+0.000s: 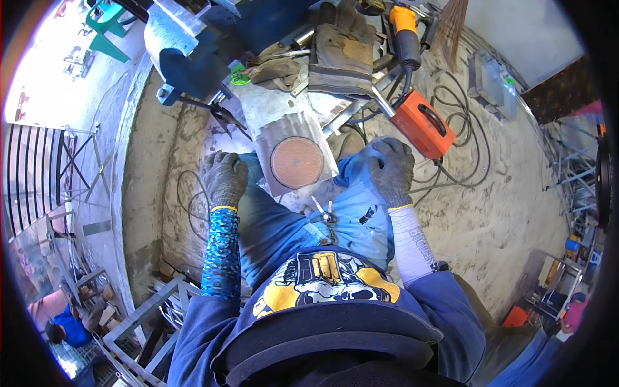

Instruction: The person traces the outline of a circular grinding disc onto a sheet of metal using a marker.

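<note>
My left hand [224, 179], in a grey knitted glove with a yellow cuff edge, rests on my left knee with nothing in it. My right hand [390, 171], gloved the same way, lies over my right knee, its fingers loosely bent and holding nothing. Between my knees is a square metal plate [276, 183], tilted slightly. A round reddish-brown disc [297, 162] with a small centre mark lies flat on it. Neither hand touches the plate or the disc.
Leather work gloves [342, 58] lie beyond the plate, near an orange-and-black power tool [405, 35]. An orange machine [420, 126] with coiled cable [474, 148] stands on the right. Pliers [225, 116] lie at the left. A metal frame [138, 316] stands low left.
</note>
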`<state>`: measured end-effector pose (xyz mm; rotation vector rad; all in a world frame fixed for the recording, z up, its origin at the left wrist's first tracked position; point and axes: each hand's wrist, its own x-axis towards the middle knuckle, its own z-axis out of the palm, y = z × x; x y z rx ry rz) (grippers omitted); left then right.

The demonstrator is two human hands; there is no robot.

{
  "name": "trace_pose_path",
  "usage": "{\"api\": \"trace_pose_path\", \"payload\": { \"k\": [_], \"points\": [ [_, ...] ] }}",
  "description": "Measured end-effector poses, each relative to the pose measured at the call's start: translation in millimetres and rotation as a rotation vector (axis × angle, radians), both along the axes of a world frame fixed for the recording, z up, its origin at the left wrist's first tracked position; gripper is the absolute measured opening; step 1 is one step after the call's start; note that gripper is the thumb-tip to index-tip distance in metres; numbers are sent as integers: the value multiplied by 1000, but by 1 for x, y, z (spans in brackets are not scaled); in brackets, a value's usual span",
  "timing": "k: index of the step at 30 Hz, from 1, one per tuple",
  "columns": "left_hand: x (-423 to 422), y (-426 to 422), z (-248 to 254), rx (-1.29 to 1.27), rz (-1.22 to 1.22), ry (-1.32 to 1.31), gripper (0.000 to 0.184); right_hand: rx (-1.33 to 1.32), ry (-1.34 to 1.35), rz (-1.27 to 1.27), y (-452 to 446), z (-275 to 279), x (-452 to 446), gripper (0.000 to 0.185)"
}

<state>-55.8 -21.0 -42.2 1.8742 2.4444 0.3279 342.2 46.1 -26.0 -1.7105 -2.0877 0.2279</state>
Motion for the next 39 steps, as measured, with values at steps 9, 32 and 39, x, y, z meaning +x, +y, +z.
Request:
{"api": "trace_pose_path", "payload": {
  "k": [9,32,39],
  "points": [
    [-5,-1,-12,-10,17,-24,28,13,-41,17,0,-3,3,30],
    [-5,-6,-9,68,83,-113,26,-44,-125,69,5,-11,5,35],
    [-6,-8,-8,146,92,-133,23,-45,-162,62,6,-11,4,35]
  ]
}}
